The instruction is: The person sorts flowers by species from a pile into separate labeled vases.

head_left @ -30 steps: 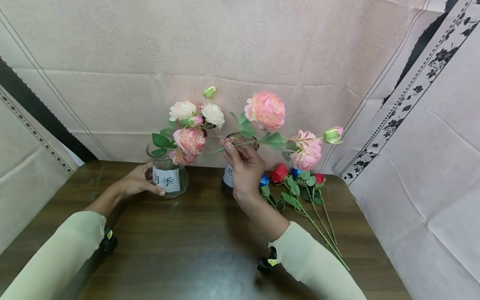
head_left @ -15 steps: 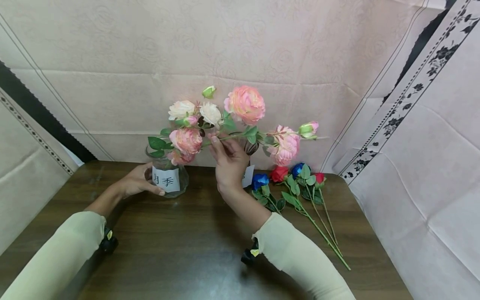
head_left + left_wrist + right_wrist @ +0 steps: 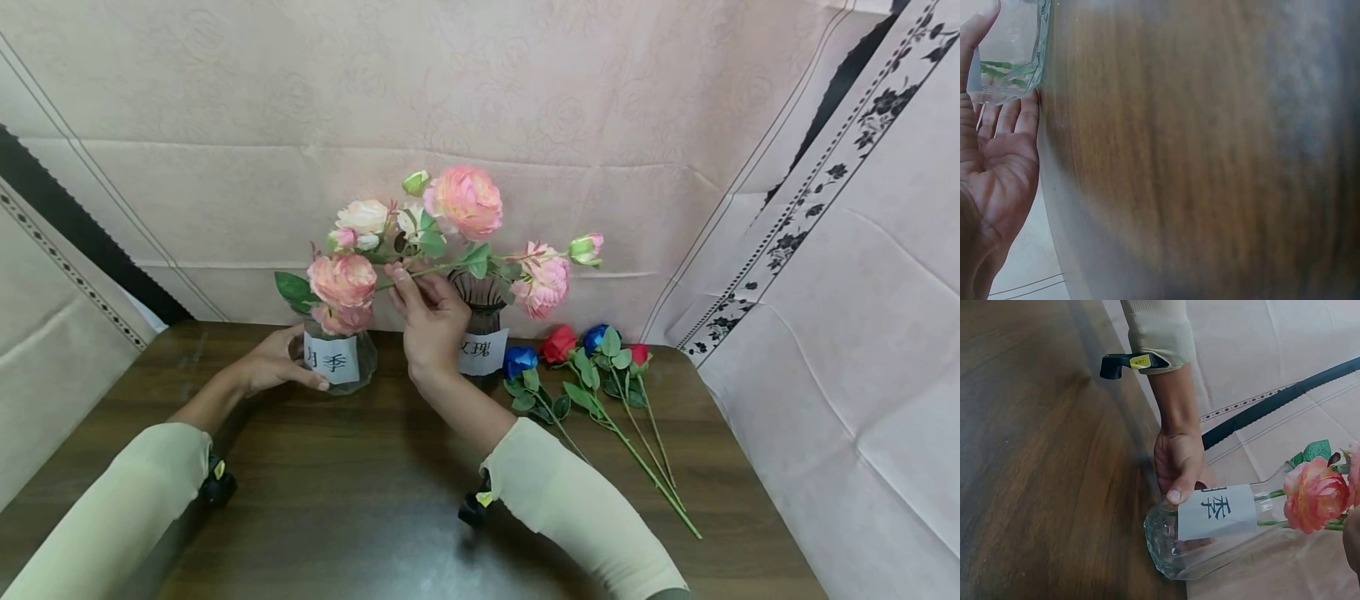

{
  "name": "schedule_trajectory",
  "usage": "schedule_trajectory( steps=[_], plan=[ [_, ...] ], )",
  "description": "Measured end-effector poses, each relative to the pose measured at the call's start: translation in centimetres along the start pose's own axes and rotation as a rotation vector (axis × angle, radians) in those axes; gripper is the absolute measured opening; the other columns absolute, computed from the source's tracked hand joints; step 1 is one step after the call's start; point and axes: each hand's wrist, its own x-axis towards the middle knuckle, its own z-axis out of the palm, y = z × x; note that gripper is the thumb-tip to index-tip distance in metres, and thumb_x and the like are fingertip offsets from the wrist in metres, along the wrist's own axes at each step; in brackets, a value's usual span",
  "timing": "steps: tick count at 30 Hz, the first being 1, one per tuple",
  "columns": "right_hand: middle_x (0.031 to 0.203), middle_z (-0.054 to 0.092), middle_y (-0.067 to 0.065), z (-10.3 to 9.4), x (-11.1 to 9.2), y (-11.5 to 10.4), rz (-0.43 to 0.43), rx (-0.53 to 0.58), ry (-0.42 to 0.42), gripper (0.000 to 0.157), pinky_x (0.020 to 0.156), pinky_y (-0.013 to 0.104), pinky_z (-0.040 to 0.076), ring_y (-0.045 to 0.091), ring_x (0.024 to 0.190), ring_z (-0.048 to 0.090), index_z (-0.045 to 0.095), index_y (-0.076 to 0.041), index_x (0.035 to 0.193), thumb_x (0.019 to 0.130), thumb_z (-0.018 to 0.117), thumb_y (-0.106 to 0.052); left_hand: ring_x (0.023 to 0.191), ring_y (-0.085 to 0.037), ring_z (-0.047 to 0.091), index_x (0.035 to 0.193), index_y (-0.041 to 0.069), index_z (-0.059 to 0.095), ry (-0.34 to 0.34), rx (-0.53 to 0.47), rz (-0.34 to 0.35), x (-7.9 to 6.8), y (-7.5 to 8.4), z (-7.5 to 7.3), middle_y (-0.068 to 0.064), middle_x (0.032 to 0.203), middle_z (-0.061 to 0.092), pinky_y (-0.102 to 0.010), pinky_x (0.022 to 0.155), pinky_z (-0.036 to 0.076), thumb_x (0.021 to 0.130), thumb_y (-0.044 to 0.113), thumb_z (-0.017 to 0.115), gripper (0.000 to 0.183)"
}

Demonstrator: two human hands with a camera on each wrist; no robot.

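Note:
My left hand grips the side of a clear glass vase with a white paper label, thumb across the front. In the left wrist view, fingers reach behind the vase and green stems show inside it. White and pink artificial flowers stand in the vase. My right hand pinches the green stem of a pink peony spray, fingertips beside the vase's flowers. This spray leans right, with two large blooms and a bud. In the right wrist view, the labelled vase and left hand appear sideways.
Behind my right hand stands a dark ribbed glass vase with a label. Red roses and blue roses lie on the brown wooden table at right. A pale patterned cloth hangs behind.
My right hand has carried the pink spray left towards the labelled clear vase, uncovering the dark vase. The flowers in the clear vase have shifted slightly left. My left hand stays in place.

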Motion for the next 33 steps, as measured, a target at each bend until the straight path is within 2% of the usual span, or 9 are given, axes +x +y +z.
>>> schedule_trajectory(
  steps=[3,9,14,17,19,25,29,33],
  plan=[
    [0.12,0.081,0.034,0.1,0.1,0.2,-0.002,-0.005,0.008,0.018,0.102,0.043,0.067,0.022,0.111,0.086,0.074,0.016,0.118,0.106,0.075,0.003,0.122,-0.007,0.071,0.164,0.002,0.046,0.0,0.004,0.002,0.0,0.0,0.0,0.007,0.132,0.076,-0.022,0.103,0.059,0.082,0.001,0.098,0.097],
    [0.117,0.081,0.035,-0.2,0.3,0.1,-0.056,-0.021,0.029,0.019,0.1,0.047,0.068,0.012,0.103,0.085,0.074,0.017,0.117,0.105,0.076,0.002,0.121,-0.008,0.072,0.164,0.001,0.046,-0.002,0.003,-0.004,0.0,0.0,0.1,0.001,0.134,0.076,-0.024,0.102,0.06,0.082,0.001,0.098,0.097],
    [0.117,0.082,0.033,-0.4,0.5,0.1,-0.105,-0.051,0.034,0.018,0.099,0.05,0.069,0.01,0.103,0.084,0.075,0.016,0.117,0.106,0.075,0.002,0.122,-0.008,0.072,0.163,0.002,0.047,0.001,0.005,0.001,0.0,0.0,0.1,0.005,0.132,0.077,-0.024,0.102,0.059,0.083,0.001,0.098,0.094],
    [0.119,0.082,0.032,-0.2,0.3,0.4,-0.076,-0.019,0.022,0.02,0.1,0.051,0.068,0.01,0.104,0.084,0.074,0.017,0.119,0.105,0.075,0.003,0.121,-0.008,0.072,0.163,0.003,0.048,0.005,0.002,0.001,0.0,-0.1,0.1,0.007,0.131,0.077,-0.024,0.102,0.059,0.083,0.001,0.098,0.094],
    [0.12,0.082,0.032,0.0,0.2,0.6,-0.043,0.009,0.011,0.021,0.101,0.047,0.068,0.01,0.104,0.084,0.074,0.017,0.12,0.105,0.075,0.003,0.121,-0.008,0.072,0.162,0.004,0.049,0.005,-0.006,0.003,0.0,-0.2,0.1,0.008,0.131,0.077,-0.024,0.102,0.06,0.083,0.0,0.097,0.093],
    [0.117,0.081,0.035,0.7,-0.4,0.9,0.015,0.063,-0.018,0.018,0.098,0.043,0.068,0.015,0.103,0.086,0.072,0.017,0.116,0.105,0.075,0.004,0.122,-0.009,0.072,0.154,0.003,0.055,0.004,-0.014,0.056,0.0,-0.3,0.2,0.009,0.132,0.076,-0.024,0.102,0.06,0.081,-0.003,0.097,0.085],
    [0.115,0.081,0.035,0.9,-0.4,1.0,0.014,0.062,-0.022,0.015,0.097,0.045,0.069,0.019,0.102,0.087,0.072,0.015,0.114,0.105,0.076,0.003,0.123,-0.009,0.072,0.152,0.004,0.056,0.009,0.006,0.054,0.0,-0.3,0.1,0.003,0.136,0.076,-0.024,0.102,0.06,0.08,-0.002,0.098,0.083],
    [0.118,0.079,0.038,0.8,-0.2,0.9,-0.024,0.078,-0.002,0.016,0.098,0.044,0.068,0.02,0.105,0.087,0.072,0.017,0.115,0.105,0.075,0.004,0.124,-0.008,0.071,0.152,0.002,0.057,0.006,0.022,0.02,0.0,-0.2,0.0,-0.015,0.144,0.074,-0.024,0.103,0.059,0.081,0.0,0.098,0.081]
  ],
)
